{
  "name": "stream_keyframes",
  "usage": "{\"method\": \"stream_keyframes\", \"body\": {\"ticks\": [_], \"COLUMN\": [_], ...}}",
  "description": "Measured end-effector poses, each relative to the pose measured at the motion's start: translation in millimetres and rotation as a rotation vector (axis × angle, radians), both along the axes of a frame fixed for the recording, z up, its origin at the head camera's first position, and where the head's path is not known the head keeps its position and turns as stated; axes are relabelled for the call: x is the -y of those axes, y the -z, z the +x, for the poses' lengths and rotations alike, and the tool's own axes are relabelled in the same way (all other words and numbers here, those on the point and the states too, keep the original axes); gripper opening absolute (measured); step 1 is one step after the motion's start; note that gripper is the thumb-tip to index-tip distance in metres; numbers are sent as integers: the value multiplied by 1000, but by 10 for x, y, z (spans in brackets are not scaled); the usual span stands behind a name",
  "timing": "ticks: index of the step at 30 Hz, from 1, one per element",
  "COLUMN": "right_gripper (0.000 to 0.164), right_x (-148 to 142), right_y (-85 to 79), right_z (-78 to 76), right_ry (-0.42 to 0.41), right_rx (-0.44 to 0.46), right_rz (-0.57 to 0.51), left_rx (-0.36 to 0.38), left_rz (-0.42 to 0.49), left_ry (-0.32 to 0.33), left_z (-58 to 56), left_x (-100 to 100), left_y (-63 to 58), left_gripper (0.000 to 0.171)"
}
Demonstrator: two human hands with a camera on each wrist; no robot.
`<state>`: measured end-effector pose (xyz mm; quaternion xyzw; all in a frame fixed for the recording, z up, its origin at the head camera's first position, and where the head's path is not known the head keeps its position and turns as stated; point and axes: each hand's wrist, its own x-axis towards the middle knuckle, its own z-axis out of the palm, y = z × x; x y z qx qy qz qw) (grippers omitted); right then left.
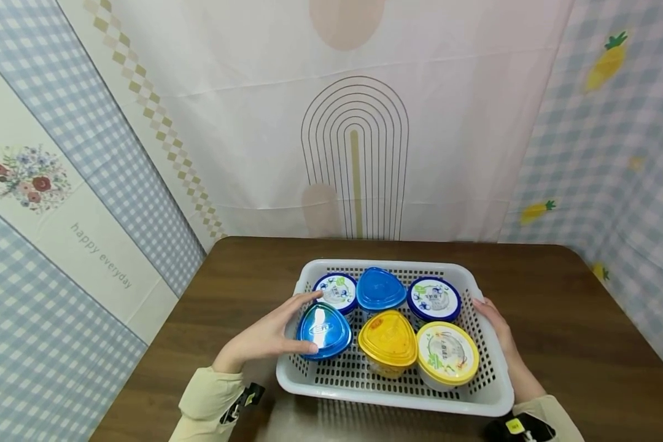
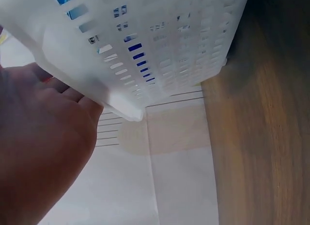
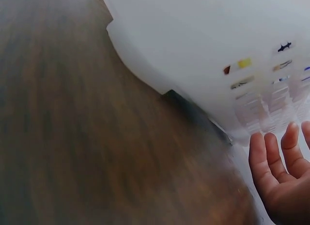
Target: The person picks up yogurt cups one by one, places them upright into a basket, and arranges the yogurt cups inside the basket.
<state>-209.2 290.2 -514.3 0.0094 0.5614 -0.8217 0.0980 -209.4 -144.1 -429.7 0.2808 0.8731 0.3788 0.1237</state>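
In the head view, my left hand (image 1: 273, 328) reaches over the left rim of a white plastic basket (image 1: 398, 402). Its thumb and fingers span a rounded-triangular container with a blue lid (image 1: 331, 334), the thumb on the lid's near edge. The left wrist view shows that hand (image 2: 48, 123) at the basket's rim, its fingertips hidden behind the wall. My right hand (image 1: 500, 334) is at the basket's right side; in the right wrist view its loosely bent fingers (image 3: 259, 155) touch the slotted outer wall, holding nothing between them.
Also in the basket are a round blue-rimmed tub (image 1: 337, 290), another blue-lidded triangular container (image 1: 381, 288), a second round blue-rimmed tub (image 1: 434, 298), a yellow-lidded triangular container (image 1: 388, 337) and a round yellow-rimmed tub (image 1: 449, 353). A brown wooden table (image 1: 248, 270) carries it, before printed cloth (image 1: 243, 135).
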Motion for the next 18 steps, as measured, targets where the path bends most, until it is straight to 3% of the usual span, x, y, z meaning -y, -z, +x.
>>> {"method": "stream_keyframes", "body": {"ticks": [5,8,10,13,15,18], "right_gripper": [28,31,36,39,40,40], "right_x": [-84,-175,-238,-331,-392,-499], "right_y": [-7,2,25,15,-61,-300], "right_z": [-5,0,6,30,48,84], "right_ry": [-2,51,153,379,541,697], "right_rx": [24,-3,-96,-271,-367,-460], "right_rz": [73,241,410,611,661,652], "left_rx": [-51,-95,-132,-192,-255,-390], "left_rz": [41,70,95,132,136,104], "left_ry": [-38,-67,-92,-138,-183,-258], "left_z": [22,44,61,85,97,110], "left_x": [-8,-1,12,47,87,152], "left_y": [12,17,14,-14,-51,-153], "left_gripper": [77,70,65,60,58,58]}}
